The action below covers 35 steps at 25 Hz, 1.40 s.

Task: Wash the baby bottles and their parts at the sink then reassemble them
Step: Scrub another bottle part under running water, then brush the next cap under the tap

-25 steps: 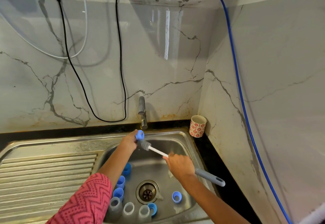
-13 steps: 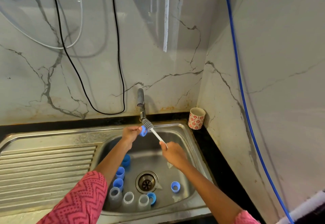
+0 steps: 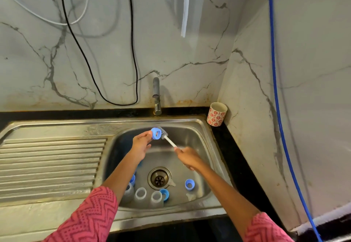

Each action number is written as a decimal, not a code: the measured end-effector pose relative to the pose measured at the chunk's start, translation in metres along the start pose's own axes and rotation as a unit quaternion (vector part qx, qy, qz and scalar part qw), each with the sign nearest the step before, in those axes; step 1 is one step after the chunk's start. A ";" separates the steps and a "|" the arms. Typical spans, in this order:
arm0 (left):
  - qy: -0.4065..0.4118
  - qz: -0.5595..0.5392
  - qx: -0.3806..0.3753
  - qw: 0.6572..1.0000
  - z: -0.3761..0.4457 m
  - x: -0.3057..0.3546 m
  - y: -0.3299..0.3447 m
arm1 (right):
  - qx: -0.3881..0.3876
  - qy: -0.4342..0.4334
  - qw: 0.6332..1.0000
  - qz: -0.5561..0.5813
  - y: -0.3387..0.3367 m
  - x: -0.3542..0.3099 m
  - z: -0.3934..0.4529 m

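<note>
The left hand (image 3: 141,143) is reaching out over the sink (image 3: 204,143), pinching a blue ring (image 3: 156,133) below the tap (image 3: 156,97). The right hand (image 3: 188,157) is gripping the brush (image 3: 167,137), apparently touching the ring's side. Half a second ago the bristles were sitting higher, against the spout.

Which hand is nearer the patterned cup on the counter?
Right. The right hand, gripping the brush, is over the basin below-left of the cup; the left hand, pinching a blue ring, is farther left.
</note>
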<state>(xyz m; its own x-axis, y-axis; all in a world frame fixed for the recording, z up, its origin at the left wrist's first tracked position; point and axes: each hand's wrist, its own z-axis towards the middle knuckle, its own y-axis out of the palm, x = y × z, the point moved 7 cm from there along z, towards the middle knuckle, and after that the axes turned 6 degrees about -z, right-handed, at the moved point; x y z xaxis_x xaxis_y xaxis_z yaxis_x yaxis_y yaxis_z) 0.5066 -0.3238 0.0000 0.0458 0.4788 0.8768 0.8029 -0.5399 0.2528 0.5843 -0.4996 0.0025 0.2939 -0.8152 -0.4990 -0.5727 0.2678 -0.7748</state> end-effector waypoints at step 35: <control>-0.031 0.738 -0.194 0.646 0.051 -0.183 0.023 | -0.040 0.114 0.985 -0.119 0.029 0.086 0.069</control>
<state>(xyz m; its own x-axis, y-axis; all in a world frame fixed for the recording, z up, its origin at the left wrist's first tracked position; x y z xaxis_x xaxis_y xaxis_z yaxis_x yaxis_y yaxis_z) 0.5470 -0.3882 -0.1760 0.6247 -0.7344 0.2652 -0.3512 -0.5676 -0.7446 0.6458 -0.5265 -0.0898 0.2540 -0.9465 -0.1992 -0.5694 0.0202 -0.8218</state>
